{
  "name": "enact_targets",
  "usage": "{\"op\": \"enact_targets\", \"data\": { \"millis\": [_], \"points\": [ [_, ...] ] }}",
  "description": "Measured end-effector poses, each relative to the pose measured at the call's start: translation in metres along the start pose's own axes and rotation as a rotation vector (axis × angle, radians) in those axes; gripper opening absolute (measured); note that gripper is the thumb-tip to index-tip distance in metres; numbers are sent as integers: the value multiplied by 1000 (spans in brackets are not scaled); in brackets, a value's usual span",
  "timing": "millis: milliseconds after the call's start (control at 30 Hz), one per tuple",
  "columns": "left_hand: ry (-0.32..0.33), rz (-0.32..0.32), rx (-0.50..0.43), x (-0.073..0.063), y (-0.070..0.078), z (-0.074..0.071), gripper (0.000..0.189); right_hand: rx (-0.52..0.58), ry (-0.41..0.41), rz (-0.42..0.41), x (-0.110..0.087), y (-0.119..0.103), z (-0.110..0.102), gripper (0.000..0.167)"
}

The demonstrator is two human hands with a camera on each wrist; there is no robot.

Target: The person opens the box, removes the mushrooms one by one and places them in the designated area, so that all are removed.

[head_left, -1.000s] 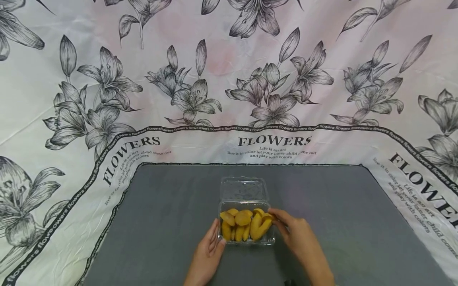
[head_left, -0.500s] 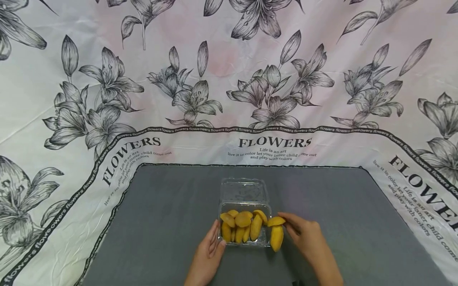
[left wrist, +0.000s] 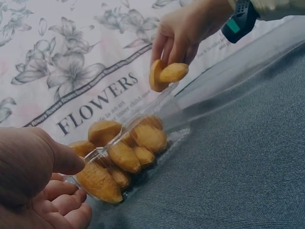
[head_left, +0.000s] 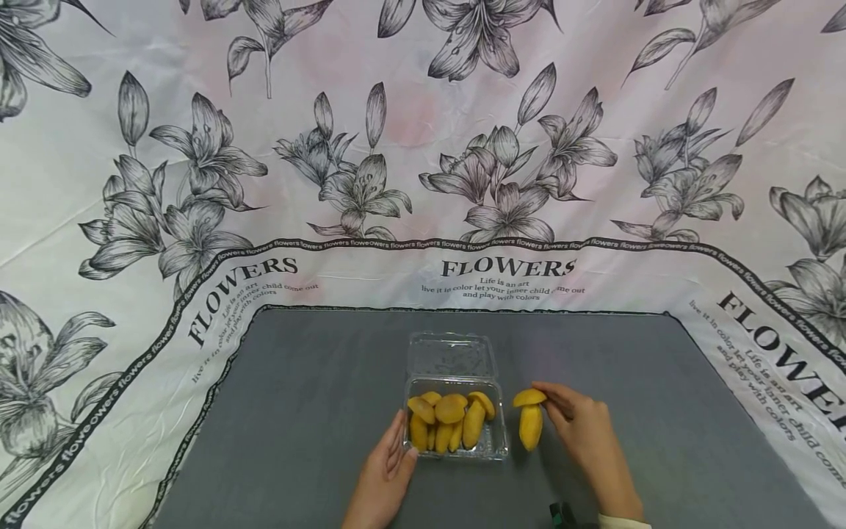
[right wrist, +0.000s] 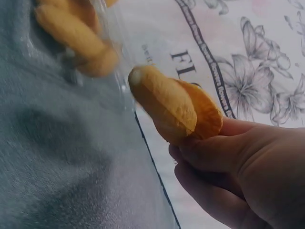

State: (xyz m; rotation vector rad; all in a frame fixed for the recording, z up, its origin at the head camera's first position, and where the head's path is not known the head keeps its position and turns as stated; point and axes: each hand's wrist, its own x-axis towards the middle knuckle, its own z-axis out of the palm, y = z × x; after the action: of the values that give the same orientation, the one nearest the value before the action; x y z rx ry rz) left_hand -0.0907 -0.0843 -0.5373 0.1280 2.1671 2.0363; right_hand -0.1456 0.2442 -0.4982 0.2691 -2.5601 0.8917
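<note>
I read this as the unloading step: my right hand pinches one yellow mushroom by its cap edge, fingers curled round it, and holds it just right of the box, clear of the rim. From the head view I cannot tell whether its stem touches the desk. My left hand lies against the box's near left corner, fingers straight and relaxed, steadying it rather than gripping. The other mushrooms are in the box, whose clear lid is folded back behind. I judge the next move calls for setting this one on the desk beside the box, with the left hand bracing the light box.
</note>
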Motion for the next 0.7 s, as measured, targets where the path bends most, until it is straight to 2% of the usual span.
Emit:
{"op": "enact_targets", "data": {
  "millis": [167, 533, 700],
  "points": [
    [0, 0, 4, 1, 1, -1, 72, 16, -55, 78, 9, 5, -2, 34],
    [-32, -41, -4, 7, 9, -10, 72, -34, -85, 66, 35, 12, 11, 28],
    [-37, -48, 3, 9, 14, -14, 72, -15, -130, 113, 43, 13, 19, 27]
  ]
}}
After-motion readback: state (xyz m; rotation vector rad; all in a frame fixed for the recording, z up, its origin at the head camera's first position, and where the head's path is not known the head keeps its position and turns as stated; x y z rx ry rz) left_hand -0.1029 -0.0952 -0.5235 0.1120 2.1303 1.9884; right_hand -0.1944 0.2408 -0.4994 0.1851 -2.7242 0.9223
